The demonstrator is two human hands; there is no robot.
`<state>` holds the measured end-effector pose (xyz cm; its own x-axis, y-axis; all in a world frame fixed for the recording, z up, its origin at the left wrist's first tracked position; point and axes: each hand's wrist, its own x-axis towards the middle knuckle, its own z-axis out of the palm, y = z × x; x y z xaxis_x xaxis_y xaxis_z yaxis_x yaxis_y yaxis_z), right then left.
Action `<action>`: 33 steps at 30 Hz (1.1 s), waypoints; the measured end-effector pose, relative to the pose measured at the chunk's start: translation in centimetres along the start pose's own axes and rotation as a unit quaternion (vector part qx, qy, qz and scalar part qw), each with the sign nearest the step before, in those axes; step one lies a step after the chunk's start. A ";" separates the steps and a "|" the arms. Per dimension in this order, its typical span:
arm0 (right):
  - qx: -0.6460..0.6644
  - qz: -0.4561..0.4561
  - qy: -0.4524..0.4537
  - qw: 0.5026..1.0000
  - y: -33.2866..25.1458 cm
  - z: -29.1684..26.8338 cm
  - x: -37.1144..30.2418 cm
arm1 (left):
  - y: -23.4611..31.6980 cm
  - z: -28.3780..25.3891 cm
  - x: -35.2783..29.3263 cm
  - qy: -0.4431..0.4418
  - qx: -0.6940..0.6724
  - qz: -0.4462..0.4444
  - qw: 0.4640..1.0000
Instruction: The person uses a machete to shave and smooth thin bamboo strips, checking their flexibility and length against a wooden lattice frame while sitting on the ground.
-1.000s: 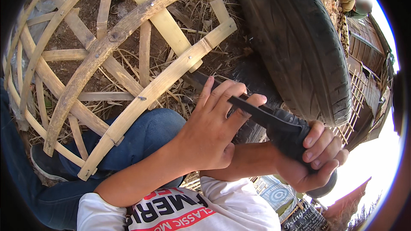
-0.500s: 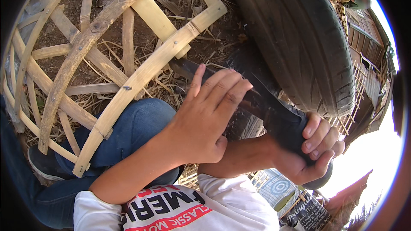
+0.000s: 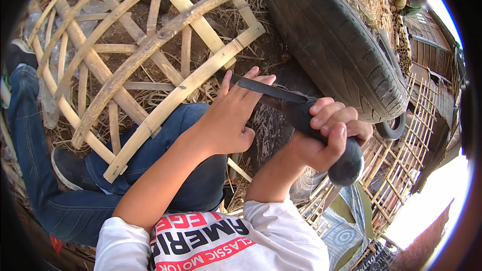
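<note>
My right hand (image 3: 334, 128) is closed round the thick, round-ended handle of a long black tool (image 3: 304, 115). Its flat, dark, blade-like strip points toward the upper left, crossing the fingertips of my left hand (image 3: 231, 113). That hand has its fingers stretched out and spread, with the thumb apart; its fingers partly hide the strip's far part. Just beyond the fingertips is the end of a pale slat in a curved bamboo lattice (image 3: 188, 80), fastened with small nails. The lattice leans over my bent, jeans-clad leg (image 3: 181, 125).
A big worn tyre (image 3: 336, 45) stands at the upper right, close to my hands. Under the tool lies a dark, rough block (image 3: 268, 133). Bamboo grid panels (image 3: 409, 140) stand at the right, and dry straw covers the soil. A person (image 3: 409, 0) is far off at the upper right.
My right hand has moved up and to the left with the tool. My left hand has shifted slightly left, its fingers still outstretched. The view has shifted, showing more of the lattice.
</note>
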<state>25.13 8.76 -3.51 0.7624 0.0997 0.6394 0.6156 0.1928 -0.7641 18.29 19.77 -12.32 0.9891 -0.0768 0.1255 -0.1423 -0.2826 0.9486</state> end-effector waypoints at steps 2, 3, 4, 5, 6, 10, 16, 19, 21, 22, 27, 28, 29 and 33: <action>0.006 -0.004 0.005 1.000 -0.3 0.1 -0.1 | 0.5 -0.2 -0.5 -0.001 0.035 -0.002 0.999; 0.010 -0.004 0.009 1.000 -0.2 -0.1 -0.1 | 0.7 -0.3 -1.1 0.004 0.039 -0.019 0.999; 0.014 -0.004 0.014 1.000 0.1 -0.4 0.1 | 0.8 -0.3 -1.7 0.008 0.042 -0.034 0.998; 0.015 -0.004 0.018 1.000 0.2 -0.8 -0.1 | 0.9 -0.3 -2.2 0.012 0.044 -0.049 0.998; 0.019 -0.010 0.012 1.000 0.1 -1.2 -0.4 | 1.3 -0.3 -2.7 0.052 0.089 -0.050 0.993; 0.014 -0.023 0.010 1.000 -1.2 -1.4 -2.5 | 3.2 -0.5 -4.5 0.138 -0.106 -0.134 0.976; -0.067 -0.039 -0.041 0.996 -3.2 -2.0 -6.8 | 4.2 -0.6 -7.7 0.162 -0.176 -0.157 0.958; -0.059 -0.025 -0.046 0.997 -3.5 -2.3 -8.6 | 4.2 -0.6 -9.0 0.162 -0.183 -0.151 0.958; -0.054 -0.027 -0.034 0.998 -3.5 -1.9 -8.5 | 4.6 -0.3 -9.0 0.166 -0.185 -0.152 0.957; -0.049 -0.027 -0.018 0.998 -3.3 -1.4 -8.4 | 4.8 -0.2 -9.0 0.176 -0.194 -0.140 0.955; -0.027 -0.044 0.045 0.998 -2.6 -1.4 -8.7 | 5.3 -0.3 -8.2 0.227 -0.194 -0.116 0.947; -0.024 -0.036 0.026 0.999 -2.9 -0.9 -9.4 | 5.0 -0.4 -8.0 0.234 -0.203 -0.119 0.943; -0.025 -0.026 0.007 0.999 -3.2 -0.6 -9.7 | 5.0 -0.6 -7.6 0.192 -0.273 -0.167 0.928; -0.144 -0.067 -0.130 0.979 -4.7 -1.1 -11.2 | 4.7 -0.6 -7.8 0.092 -0.455 -0.292 0.836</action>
<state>13.94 5.70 -7.15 0.6174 0.3445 0.7072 0.7660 -0.0587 -0.6402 9.90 19.63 -8.71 0.8814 -0.0069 -0.4724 0.3705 0.6303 0.6822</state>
